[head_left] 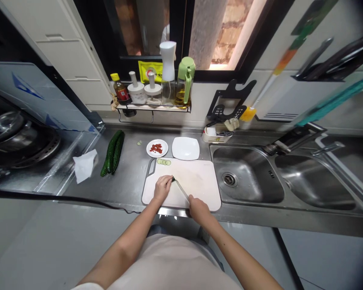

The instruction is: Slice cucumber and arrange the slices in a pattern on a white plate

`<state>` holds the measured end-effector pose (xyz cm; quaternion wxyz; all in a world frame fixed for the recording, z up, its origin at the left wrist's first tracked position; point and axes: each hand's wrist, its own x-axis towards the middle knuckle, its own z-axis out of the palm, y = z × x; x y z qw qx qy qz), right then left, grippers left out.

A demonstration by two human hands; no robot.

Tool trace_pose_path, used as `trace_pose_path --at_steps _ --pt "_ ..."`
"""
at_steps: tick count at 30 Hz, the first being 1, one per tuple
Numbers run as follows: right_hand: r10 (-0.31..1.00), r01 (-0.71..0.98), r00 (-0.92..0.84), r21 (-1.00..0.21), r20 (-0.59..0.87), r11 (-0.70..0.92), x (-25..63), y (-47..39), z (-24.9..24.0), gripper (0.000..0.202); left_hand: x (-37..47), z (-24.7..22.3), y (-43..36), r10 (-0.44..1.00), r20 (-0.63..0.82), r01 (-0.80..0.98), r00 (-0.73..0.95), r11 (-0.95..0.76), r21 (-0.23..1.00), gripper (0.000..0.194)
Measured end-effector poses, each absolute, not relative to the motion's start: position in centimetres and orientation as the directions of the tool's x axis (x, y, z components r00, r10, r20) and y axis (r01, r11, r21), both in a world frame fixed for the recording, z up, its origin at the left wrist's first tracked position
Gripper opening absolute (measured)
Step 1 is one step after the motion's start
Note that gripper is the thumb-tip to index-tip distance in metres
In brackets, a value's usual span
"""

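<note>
My right hand (199, 208) is closed round the handle of a knife (182, 189), whose blade points up and left across the white cutting board (196, 189). At the blade's tip, the closed fingers of my left hand (163, 187) press on a small dark green piece of cucumber (173, 179); most of it is hidden under the fingers. A short overlapping row of cucumber slices (163, 162) lies at the board's top left. Just beyond the board are a white plate (185, 148) and a smaller dish (149, 150) with chopped red bits.
Whole cucumbers (113, 153) lie on the steel counter at left, beside a crumpled white tissue (84, 165). A double sink (248, 173) is on the right. Above the counter's back edge hangs a rack (154, 108) of bottles and jars. A pot (15, 131) stands far left.
</note>
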<state>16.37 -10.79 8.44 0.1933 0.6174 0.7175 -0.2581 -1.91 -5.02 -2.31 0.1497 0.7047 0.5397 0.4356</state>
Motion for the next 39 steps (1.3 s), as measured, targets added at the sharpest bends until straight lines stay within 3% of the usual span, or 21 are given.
trace_pose_path --at_steps 22,34,39 --pt "0.859 0.983 -0.161 -0.158 -0.487 0.094 18.0 -10.4 8.3 0.023 -1.8 -2.1 -5.1 0.906 0.422 0.626 0.032 -0.347 0.698 0.023" --pt "0.918 0.977 -0.162 0.070 -0.361 0.200 18.5 -8.9 10.2 0.036 -2.0 -1.3 -5.1 0.919 0.375 0.573 -0.121 -0.244 0.783 0.026" --pt "0.938 0.976 -0.169 0.079 -0.303 0.201 19.2 -8.5 10.4 0.042 -2.4 -0.3 -4.6 0.918 0.311 0.536 -0.245 -0.139 0.833 0.028"
